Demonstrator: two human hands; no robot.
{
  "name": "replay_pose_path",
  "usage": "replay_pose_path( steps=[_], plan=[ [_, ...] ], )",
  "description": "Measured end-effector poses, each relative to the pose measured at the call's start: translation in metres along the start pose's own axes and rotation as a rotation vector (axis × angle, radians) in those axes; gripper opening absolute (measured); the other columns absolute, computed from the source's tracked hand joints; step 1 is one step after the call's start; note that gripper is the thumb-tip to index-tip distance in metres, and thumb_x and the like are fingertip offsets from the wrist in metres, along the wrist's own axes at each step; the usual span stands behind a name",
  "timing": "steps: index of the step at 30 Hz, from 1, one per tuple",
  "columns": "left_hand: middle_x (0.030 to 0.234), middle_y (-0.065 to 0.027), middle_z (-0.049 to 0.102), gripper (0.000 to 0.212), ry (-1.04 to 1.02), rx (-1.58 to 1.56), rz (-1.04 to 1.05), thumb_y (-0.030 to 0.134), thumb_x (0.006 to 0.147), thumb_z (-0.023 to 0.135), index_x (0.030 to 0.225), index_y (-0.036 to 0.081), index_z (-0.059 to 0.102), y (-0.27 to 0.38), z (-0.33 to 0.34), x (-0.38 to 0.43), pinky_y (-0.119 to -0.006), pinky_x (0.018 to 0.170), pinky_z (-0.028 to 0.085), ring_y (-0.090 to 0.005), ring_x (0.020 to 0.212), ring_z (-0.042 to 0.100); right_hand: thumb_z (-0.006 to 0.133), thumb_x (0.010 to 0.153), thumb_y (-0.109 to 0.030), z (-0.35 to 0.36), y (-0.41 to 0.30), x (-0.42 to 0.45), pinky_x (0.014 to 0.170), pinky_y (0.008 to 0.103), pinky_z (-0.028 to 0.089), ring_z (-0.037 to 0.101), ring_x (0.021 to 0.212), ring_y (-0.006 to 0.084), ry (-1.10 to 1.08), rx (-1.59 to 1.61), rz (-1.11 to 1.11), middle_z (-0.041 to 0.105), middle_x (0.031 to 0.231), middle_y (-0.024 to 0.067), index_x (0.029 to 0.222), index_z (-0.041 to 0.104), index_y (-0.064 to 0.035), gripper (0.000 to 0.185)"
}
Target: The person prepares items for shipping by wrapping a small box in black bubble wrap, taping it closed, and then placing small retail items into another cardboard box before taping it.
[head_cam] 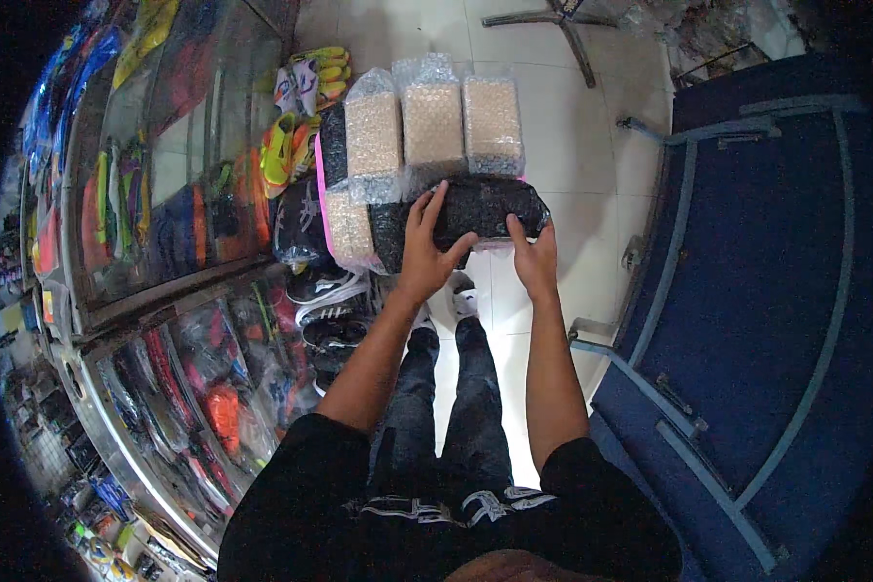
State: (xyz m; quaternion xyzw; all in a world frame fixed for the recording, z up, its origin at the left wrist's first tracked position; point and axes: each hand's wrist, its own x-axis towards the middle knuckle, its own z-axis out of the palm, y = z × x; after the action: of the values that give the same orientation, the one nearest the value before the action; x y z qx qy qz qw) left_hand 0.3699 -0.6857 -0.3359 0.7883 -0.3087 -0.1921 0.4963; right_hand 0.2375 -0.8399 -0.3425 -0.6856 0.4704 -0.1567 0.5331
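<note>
Both my hands are on a black-wrapped package [486, 207] at the near side of a group of parcels. My left hand [433, 251] lies over its left end with fingers spread, and my right hand [535, 254] grips its right end, thumb on top. Just beyond it stand three tan boxes in clear bubble wrap, at left [375, 134], middle [433, 124] and right [493, 120]. Another bubble-wrapped tan parcel [351, 231] and a black one [389, 233] sit to the left of my left hand. A pink edge shows beside them; what bears the parcels is mostly hidden.
Glass display cases [182, 145] with bagged goods line the left side. Yellow-orange shoes [279, 149], gloves [329, 73] and black sneakers [327, 284] stand beside the parcels. Dark blue panels [756, 254] with grey strips are at right. A stand's metal legs [571, 33] rest on the tiled floor.
</note>
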Motion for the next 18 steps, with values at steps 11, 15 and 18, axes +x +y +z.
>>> replay_pose_path(
  steps=[11,15,18],
  plan=[
    [0.150,-0.0248,0.048,0.095,0.102,0.007,0.016,0.024,0.086,0.088,0.165,0.011,0.037,0.003,-0.006,0.001,-0.048,0.120,0.038,-0.0402,0.140,0.048,0.078,0.097,-0.035,-0.012,0.007,0.010,0.119,0.0457,0.039,0.051,0.140,0.0344,0.046,0.080,-0.108,0.050,0.152,0.0229,0.157,0.044,-0.0026,0.076],
    [0.148,-0.0227,0.049,0.101,0.071,-0.053,0.011,0.025,0.083,0.090,0.165,0.010,0.034,-0.004,-0.011,-0.003,-0.047,0.120,0.038,-0.0381,0.139,0.049,0.087,0.088,-0.030,-0.027,0.012,0.007,0.122,0.0462,0.036,0.043,0.147,0.0351,-0.104,0.153,-0.131,0.038,0.163,0.0213,0.165,0.032,-0.0098,0.098],
    [0.152,-0.0230,0.049,0.105,0.064,-0.100,-0.035,0.026,0.080,0.093,0.165,0.009,0.033,-0.008,-0.013,-0.008,-0.047,0.121,0.038,-0.0375,0.143,0.048,0.092,0.081,-0.023,-0.033,0.016,0.008,0.124,0.0457,0.036,0.044,0.148,0.0331,-0.154,0.041,-0.158,0.041,0.162,0.0199,0.167,0.029,-0.0132,0.107]
  ],
)
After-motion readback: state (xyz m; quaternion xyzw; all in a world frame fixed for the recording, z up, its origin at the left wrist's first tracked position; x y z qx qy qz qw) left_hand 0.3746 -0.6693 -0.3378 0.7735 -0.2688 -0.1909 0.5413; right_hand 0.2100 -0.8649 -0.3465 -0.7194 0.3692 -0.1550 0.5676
